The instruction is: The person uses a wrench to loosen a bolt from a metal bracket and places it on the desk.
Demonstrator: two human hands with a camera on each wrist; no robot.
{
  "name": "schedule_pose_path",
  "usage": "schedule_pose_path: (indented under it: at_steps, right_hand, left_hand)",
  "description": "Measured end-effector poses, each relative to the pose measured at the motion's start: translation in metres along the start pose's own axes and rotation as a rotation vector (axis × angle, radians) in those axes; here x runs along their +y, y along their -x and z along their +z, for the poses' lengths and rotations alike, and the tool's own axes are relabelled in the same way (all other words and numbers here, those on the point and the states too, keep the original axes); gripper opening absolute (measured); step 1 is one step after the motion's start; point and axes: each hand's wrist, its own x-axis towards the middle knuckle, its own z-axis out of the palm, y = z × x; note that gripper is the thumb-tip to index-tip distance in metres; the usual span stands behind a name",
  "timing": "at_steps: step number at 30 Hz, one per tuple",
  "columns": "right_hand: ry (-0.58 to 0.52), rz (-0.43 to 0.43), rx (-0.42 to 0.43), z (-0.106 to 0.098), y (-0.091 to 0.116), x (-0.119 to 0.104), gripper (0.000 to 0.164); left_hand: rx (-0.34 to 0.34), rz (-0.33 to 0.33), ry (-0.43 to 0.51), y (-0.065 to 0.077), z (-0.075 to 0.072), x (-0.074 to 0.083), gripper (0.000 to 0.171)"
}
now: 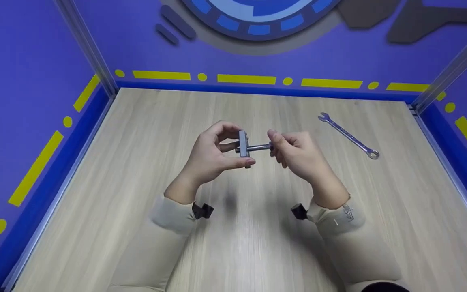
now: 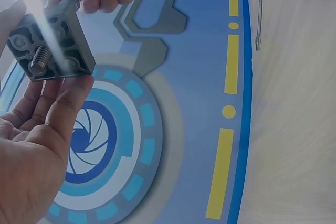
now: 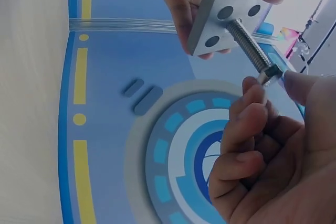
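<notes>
Between thumb and fingers my left hand (image 1: 213, 152) grips a square grey metal plate (image 1: 243, 144) by its edges, holding it upright above the table. Round holes show on one face of the plate (image 3: 212, 17) in the right wrist view; its ribbed other face (image 2: 52, 40) is in the left wrist view. A threaded hex bolt (image 3: 249, 45) runs through the plate, and its tip (image 2: 40, 60) sticks out on the ribbed side. My right hand (image 1: 298, 152) pinches the bolt's head (image 3: 270, 74) between thumb and curled fingers.
A combination wrench (image 1: 349, 136) lies on the wooden table (image 1: 249, 243), to the right of my hands. Blue panels (image 1: 253, 61) with yellow marks wall the table at the back and both sides. Small black cameras (image 1: 203, 211) are worn at both wrists.
</notes>
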Motion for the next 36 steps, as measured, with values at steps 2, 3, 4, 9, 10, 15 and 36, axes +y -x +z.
schedule_pose_path:
  at_steps: [2, 3, 4, 9, 10, 15, 36]
  right_hand:
    - [0.009, 0.026, -0.026, 0.001, 0.0, 0.0, 0.055]
    - [0.013, 0.027, -0.038, 0.001, 0.0, 0.0, 0.055]
    - [0.018, 0.022, -0.047, 0.001, 0.0, 0.0, 0.053]
    - [0.041, -0.056, -0.059, -0.002, 0.0, -0.001, 0.03]
    - [0.039, -0.071, -0.057, -0.003, 0.0, -0.001, 0.025]
    - [0.01, -0.141, -0.027, -0.004, 0.004, -0.004, 0.009]
    - [0.008, -0.2, -0.036, -0.005, 0.01, -0.007, 0.029]
  left_hand:
    - [-0.003, 0.001, -0.003, 0.0, 0.0, 0.0, 0.071]
    - [-0.004, 0.0, -0.003, 0.0, 0.001, -0.001, 0.071]
    - [-0.005, -0.001, -0.003, 0.0, 0.001, -0.001, 0.07]
    - [0.005, -0.001, -0.006, 0.0, -0.001, -0.001, 0.069]
    - [0.007, 0.001, -0.008, 0.0, -0.002, -0.002, 0.069]
    - [0.021, 0.001, -0.007, 0.0, -0.004, -0.003, 0.068]
    - [-0.028, 0.02, 0.12, 0.002, -0.003, 0.002, 0.079]
